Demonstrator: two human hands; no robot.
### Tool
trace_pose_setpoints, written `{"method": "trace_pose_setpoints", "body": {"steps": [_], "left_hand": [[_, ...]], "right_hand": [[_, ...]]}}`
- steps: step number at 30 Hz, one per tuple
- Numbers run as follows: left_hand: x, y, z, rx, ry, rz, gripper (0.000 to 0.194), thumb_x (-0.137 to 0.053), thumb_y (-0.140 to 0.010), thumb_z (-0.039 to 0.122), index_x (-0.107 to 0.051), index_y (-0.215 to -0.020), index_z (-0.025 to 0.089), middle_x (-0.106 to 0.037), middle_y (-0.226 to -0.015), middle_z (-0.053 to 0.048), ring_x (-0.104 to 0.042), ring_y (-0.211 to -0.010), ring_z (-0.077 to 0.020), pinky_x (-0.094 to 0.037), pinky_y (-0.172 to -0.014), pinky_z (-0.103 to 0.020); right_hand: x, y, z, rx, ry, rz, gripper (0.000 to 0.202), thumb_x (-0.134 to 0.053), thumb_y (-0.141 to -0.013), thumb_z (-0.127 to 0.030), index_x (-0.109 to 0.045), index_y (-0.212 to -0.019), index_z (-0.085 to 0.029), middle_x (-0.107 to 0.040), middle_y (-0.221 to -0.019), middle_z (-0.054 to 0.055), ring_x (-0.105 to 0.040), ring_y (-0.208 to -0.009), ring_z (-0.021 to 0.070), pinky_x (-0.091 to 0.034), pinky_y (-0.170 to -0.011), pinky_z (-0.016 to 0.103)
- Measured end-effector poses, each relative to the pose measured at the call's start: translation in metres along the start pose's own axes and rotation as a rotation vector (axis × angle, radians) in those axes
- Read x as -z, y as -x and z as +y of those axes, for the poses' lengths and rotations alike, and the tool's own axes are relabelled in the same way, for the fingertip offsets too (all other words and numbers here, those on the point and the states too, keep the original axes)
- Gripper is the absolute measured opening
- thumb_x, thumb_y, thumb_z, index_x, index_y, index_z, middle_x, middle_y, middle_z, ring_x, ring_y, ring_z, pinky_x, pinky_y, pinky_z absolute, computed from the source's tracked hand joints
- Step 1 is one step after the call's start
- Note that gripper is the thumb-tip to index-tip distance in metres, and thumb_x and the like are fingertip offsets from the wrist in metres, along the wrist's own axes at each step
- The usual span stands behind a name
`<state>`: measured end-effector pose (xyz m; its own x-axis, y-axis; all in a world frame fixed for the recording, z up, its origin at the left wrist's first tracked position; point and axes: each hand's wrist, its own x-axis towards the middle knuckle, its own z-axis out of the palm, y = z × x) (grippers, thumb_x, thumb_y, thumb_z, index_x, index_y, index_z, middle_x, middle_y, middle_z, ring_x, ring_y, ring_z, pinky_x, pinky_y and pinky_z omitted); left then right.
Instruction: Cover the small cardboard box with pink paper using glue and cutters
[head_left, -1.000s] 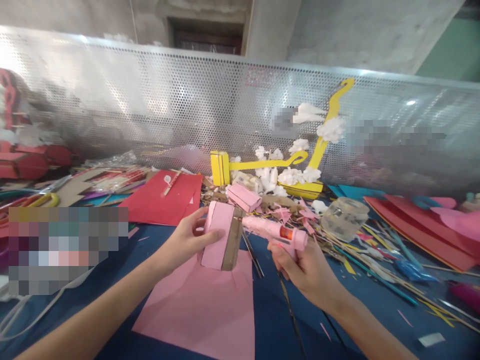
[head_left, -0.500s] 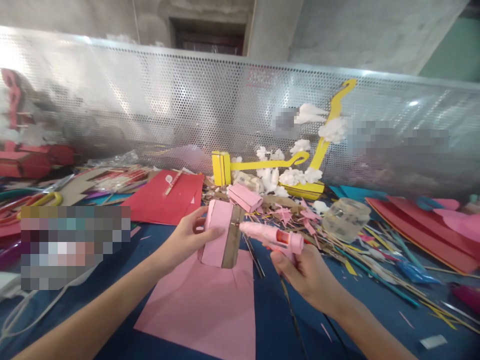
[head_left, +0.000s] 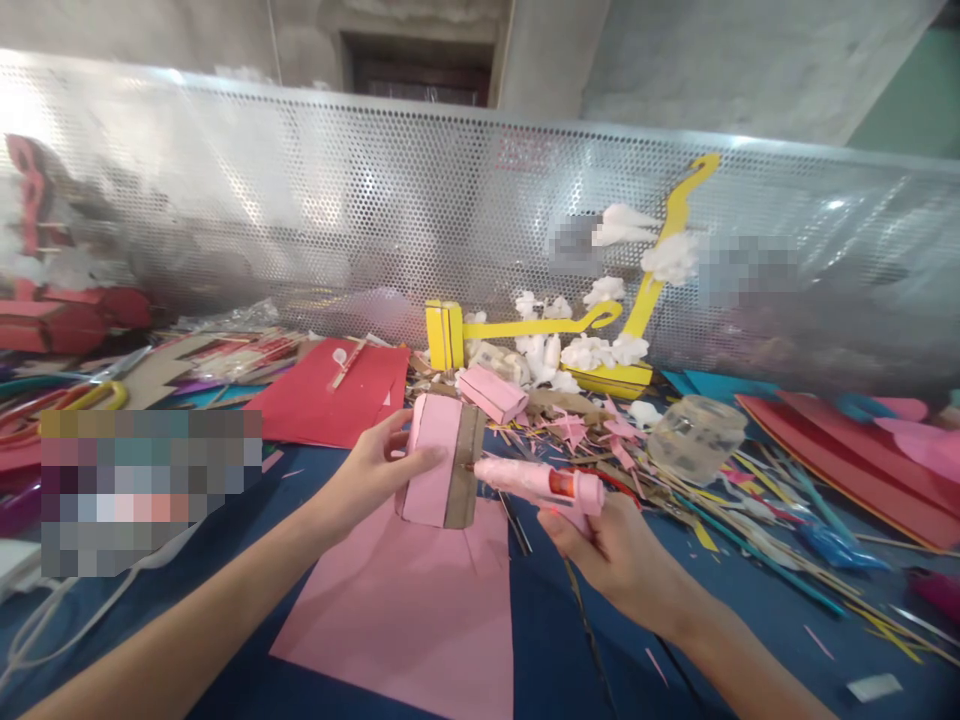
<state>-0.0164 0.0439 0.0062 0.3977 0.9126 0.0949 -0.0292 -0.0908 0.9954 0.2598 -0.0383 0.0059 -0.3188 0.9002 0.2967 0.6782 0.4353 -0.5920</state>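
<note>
My left hand [head_left: 382,465] grips a small cardboard box [head_left: 433,460] from its left side, thumb across the front. Pink paper covers most of the box, while a strip along its right side is bare brown cardboard [head_left: 463,470]. In my right hand [head_left: 600,545] is a pink glue gun [head_left: 517,478], fingers wrapped round its handle. Its nozzle points left and is at the bare cardboard strip; I cannot tell if it touches. Beneath the box, a pink paper sheet [head_left: 420,640] lies on the blue table surface [head_left: 547,640].
A smaller pink box [head_left: 493,392] lies behind, among paper scraps. Red sheets [head_left: 322,395] are at back left, near scissors [head_left: 112,395]. Yellow cardboard pieces with white fluff [head_left: 540,327] stand by the perforated metal panel [head_left: 337,200]. A clear plastic container [head_left: 697,440] and thin sticks lie right.
The glue gun's nozzle has shifted slightly left and down along the bare cardboard strip. The box has tilted a little in my left hand. Both hands keep their hold.
</note>
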Motion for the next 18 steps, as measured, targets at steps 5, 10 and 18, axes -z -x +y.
{"method": "trace_pose_setpoints", "body": {"steps": [5,10,18], "left_hand": [[0.0004,-0.0004,-0.0015,0.010,0.001,-0.019,0.061,-0.079,-0.087,0.045,-0.058,-0.142,0.027,-0.073,-0.134,-0.013,-0.074,-0.111,-0.0317,-0.060,-0.083,-0.039],[0.0006,-0.0001,-0.0009,-0.001,0.002,-0.020,0.061,-0.078,-0.088,0.046,-0.058,-0.142,0.027,-0.072,-0.134,-0.012,-0.075,-0.110,-0.0309,-0.060,-0.081,-0.037],[0.0003,-0.0007,-0.0004,0.027,-0.008,0.005,0.060,-0.079,-0.087,0.047,-0.060,-0.140,0.026,-0.074,-0.132,-0.012,-0.074,-0.109,-0.0310,-0.059,-0.078,-0.035]], "right_hand": [[-0.0022,-0.0005,0.0019,-0.043,-0.012,0.026,0.044,-0.044,-0.105,-0.052,-0.050,-0.073,-0.021,-0.033,-0.061,-0.006,-0.031,-0.053,0.0111,-0.022,-0.049,0.027],[-0.0008,-0.0018,-0.0008,-0.031,-0.021,-0.002,0.044,-0.044,-0.106,-0.051,-0.054,-0.076,-0.020,-0.034,-0.061,-0.006,-0.031,-0.053,0.0108,-0.024,-0.049,0.027],[0.0005,0.0008,0.0011,-0.006,-0.029,-0.018,0.044,-0.046,-0.106,-0.051,-0.059,-0.078,-0.019,-0.032,-0.060,-0.006,-0.028,-0.053,0.0108,-0.023,-0.048,0.026]]}}
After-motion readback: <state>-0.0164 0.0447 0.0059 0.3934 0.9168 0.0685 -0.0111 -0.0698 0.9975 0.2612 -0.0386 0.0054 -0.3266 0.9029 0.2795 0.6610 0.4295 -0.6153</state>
